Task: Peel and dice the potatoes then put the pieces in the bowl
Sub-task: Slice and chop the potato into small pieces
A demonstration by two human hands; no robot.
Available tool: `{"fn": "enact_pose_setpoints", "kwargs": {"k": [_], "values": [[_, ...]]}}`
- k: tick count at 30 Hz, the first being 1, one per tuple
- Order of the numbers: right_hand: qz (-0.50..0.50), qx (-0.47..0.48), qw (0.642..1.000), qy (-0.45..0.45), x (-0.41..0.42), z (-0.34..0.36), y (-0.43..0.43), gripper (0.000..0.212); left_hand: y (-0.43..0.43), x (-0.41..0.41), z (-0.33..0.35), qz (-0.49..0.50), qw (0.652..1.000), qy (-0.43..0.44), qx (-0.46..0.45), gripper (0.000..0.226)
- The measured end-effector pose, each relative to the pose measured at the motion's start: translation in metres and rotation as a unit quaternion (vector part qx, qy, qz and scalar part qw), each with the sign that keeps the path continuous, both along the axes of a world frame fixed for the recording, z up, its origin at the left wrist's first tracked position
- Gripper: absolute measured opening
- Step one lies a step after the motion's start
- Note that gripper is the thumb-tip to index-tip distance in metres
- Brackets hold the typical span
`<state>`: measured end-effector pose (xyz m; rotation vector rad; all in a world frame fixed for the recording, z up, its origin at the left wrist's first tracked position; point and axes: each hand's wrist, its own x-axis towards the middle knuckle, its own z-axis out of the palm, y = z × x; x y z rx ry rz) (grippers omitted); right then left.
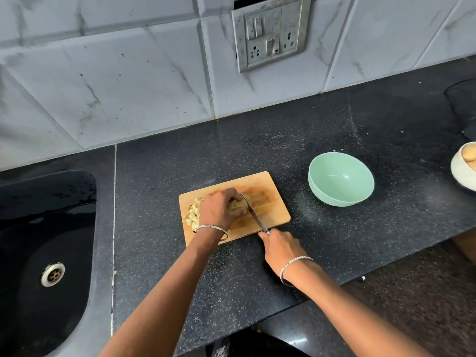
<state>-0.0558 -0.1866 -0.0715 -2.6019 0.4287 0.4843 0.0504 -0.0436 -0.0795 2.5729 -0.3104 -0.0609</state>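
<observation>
left hand [219, 210] pins potato [238, 204] | right hand [280, 249] grips knife [253, 213] | green bowl [341, 180] beside board [270, 202]

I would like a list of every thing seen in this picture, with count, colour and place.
cutting board: one, light wood, counter centre
potato: one, pale yellow, on board under left hand
diced pieces: a pile, pale yellow, board's left end
knife: one, steel, blade against potato
bowl: one, mint green, empty, right of board
white bowl: one, right edge, holding potatoes
sink: one, black, left
switch panel: one, grey, wall
left hand: grip on potato
right hand: grip on knife handle
</observation>
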Motion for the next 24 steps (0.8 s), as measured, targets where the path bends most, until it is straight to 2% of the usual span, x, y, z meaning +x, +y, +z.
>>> {"fn": "enact_pose_setpoints", "kwargs": {"k": [9,24], "values": [[0.007,-0.011,1.000,0.000,0.008,0.008,0.006,0.041,-0.002,-0.004,0.001,0.003,1.000,0.009,-0.002,0.036],[0.008,-0.027,0.999,0.023,-0.044,0.013,-0.017,0.047,-0.002,-0.007,0.005,0.011,1.000,0.022,-0.013,0.034]]}}
